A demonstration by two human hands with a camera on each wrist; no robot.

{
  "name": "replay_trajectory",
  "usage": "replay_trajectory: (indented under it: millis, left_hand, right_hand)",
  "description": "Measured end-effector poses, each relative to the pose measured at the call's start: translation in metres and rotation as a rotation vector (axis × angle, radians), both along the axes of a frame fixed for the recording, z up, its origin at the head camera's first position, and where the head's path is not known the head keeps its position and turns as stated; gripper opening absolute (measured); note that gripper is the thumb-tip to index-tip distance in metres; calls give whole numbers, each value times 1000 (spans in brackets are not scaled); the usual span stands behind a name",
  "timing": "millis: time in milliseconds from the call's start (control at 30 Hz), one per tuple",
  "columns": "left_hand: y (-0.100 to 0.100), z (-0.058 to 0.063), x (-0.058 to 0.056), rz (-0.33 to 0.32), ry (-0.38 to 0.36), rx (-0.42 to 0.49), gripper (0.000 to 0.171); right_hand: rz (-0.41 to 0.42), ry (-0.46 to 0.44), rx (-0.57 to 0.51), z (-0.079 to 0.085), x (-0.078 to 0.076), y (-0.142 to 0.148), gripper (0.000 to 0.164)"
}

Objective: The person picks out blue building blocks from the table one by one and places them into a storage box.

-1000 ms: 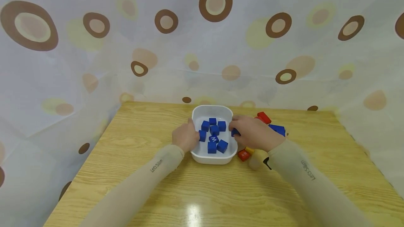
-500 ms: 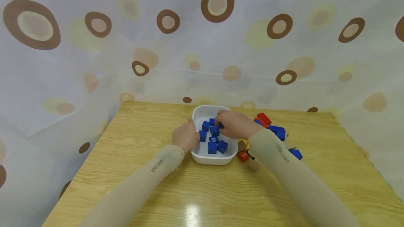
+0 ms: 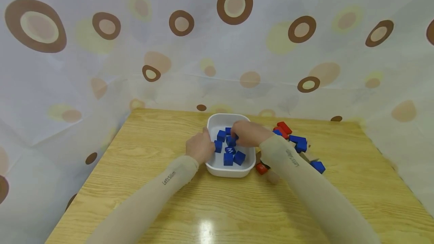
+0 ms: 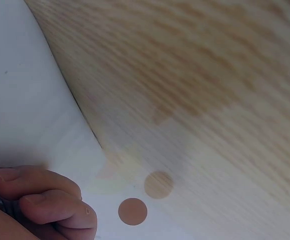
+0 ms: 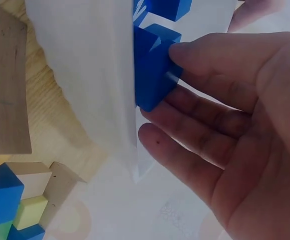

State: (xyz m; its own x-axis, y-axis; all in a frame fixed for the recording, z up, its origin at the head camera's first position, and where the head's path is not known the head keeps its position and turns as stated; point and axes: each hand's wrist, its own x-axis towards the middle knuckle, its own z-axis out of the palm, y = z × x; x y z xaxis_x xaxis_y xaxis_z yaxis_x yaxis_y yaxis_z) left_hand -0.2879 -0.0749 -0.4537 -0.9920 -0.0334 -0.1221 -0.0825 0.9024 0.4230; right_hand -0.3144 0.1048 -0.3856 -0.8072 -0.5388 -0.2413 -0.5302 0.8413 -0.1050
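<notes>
A white plastic tray [image 3: 230,173] with several blue cubes [image 3: 228,159] in it stands on the wooden table. My left hand [image 3: 200,148] grips its left rim; in the left wrist view the fingers [image 4: 60,207] are curled, and what lies between them is mostly hidden. My right hand [image 3: 251,134] reaches over the right rim into the tray. In the right wrist view, its thumb and fingers pinch a blue cube [image 5: 157,75] just inside the tray wall. From the head view that cube is nearly covered by the hand.
Right of the tray lies a loose pile of blocks: red ones [image 3: 284,127], blue ones [image 3: 298,142], a red cube [image 3: 262,168] and plain wood pieces [image 3: 273,176]. A patterned curtain [image 3: 251,59] hangs behind the table [image 3: 162,206].
My right hand has carried the blue cube from the tray's right rim leftward into the tray, then lowered slightly. The left hand keeps its place on the rim.
</notes>
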Motion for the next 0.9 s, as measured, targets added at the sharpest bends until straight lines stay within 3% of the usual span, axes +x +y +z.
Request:
replay_trajectory:
  millis: [333,900]
  left_hand:
    - [-1,-1,1,4,2,-4,72]
    - [1,-1,3,5,23,-25,72]
  right_hand:
    - [-37,-73,70,-6,-5,-5,15]
    - [-24,-50,59,-15,-5,-4,18]
